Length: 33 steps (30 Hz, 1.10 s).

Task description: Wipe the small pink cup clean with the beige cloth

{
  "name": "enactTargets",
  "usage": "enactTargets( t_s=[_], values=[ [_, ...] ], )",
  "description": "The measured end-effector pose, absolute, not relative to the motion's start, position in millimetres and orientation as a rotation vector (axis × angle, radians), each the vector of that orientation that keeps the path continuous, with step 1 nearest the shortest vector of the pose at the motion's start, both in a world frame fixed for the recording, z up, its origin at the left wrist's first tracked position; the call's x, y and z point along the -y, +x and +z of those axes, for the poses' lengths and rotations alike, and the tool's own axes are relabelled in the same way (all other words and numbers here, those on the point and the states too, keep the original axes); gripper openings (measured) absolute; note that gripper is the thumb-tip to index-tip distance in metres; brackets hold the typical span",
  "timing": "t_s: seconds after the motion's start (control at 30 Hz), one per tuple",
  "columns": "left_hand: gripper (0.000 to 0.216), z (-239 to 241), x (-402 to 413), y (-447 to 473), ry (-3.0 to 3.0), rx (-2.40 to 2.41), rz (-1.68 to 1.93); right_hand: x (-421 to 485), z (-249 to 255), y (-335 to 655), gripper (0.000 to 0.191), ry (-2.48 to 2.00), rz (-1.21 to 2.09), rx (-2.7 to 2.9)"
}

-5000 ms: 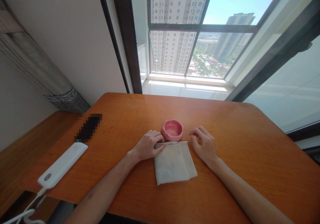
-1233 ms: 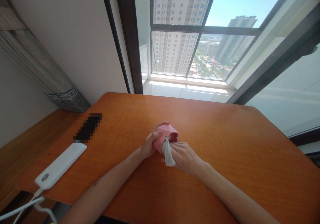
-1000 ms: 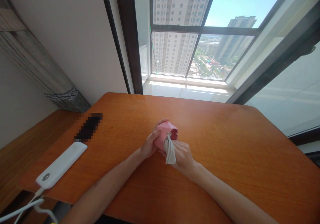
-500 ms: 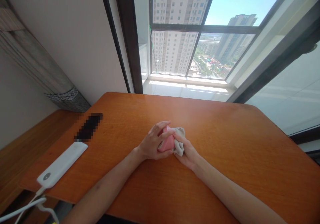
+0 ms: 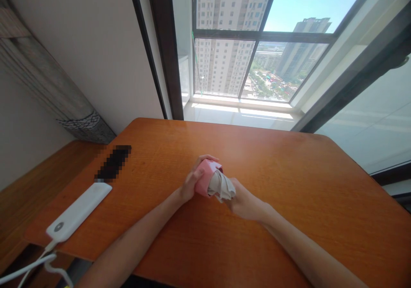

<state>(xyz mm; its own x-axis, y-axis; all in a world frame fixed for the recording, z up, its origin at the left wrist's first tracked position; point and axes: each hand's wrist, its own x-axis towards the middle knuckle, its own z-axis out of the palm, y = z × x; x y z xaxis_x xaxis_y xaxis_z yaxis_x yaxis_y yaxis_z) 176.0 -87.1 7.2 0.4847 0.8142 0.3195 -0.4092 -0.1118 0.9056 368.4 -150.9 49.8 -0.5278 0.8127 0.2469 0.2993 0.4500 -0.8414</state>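
Note:
My left hand (image 5: 192, 181) is wrapped round a small pink bowl (image 5: 205, 176), holding it tipped on its side just above the wooden table (image 5: 289, 185). My right hand (image 5: 244, 201) grips a bunched beige cloth (image 5: 221, 185) and presses it into the bowl's mouth. The inside of the bowl is hidden by the cloth. Both hands meet at the middle of the table.
A white power bank (image 5: 77, 212) with a white cable (image 5: 28, 267) lies near the table's left front edge. Beyond it lies a dark blurred-out object (image 5: 114, 163). A large window (image 5: 257, 61) and sill stand behind the table, a wall to the left.
Five seconds ago the bowl stood on the table and the cloth lay folded flat. Both are now lifted. Over the last second the cloth has turned and shifted in and around the bowl.

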Motion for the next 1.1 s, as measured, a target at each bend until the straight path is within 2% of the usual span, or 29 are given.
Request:
enactTargets(
  t_s=[0.17, 0.23, 0.3, 0.4, 0.57, 0.87, 0.97, 1.1],
  values=[
    [0.045, 15, 89, 180, 0.965, -0.382, 0.927, 155, 61, 362, 0.021, -0.892, 0.167, 2.618],
    [0.045, 17, 90, 181, 0.907, -0.381, 0.913, 160, 68, 359, 0.024, -0.937, 0.045, 2.664],
    [0.045, 18, 90, 182, 0.888, -0.389, 0.931, 165, 74, 354, 0.029, -1.018, 0.114, 2.638],
    [0.044, 17, 90, 183, 0.888, -0.413, 0.971, 170, 74, 346, 0.020, -1.162, 0.296, 2.493],
    [0.042, 13, 90, 185, 0.928, -0.434, 1.002, 166, 49, 336, 0.022, -1.351, 0.409, 2.077],
    [0.048, 11, 88, 184, 1.019, -0.502, 1.038, 155, -3, 338, 0.018, -0.962, 0.224, 1.948],
    [0.061, 7, 87, 181, 1.056, -0.515, 1.057, 154, -8, 337, 0.015, -1.002, 0.418, 1.776],
    [0.093, -6, 85, 174, 1.431, -0.529, 1.037, 155, -3, 338, 0.040, -1.113, 0.842, 1.262]
  ],
)
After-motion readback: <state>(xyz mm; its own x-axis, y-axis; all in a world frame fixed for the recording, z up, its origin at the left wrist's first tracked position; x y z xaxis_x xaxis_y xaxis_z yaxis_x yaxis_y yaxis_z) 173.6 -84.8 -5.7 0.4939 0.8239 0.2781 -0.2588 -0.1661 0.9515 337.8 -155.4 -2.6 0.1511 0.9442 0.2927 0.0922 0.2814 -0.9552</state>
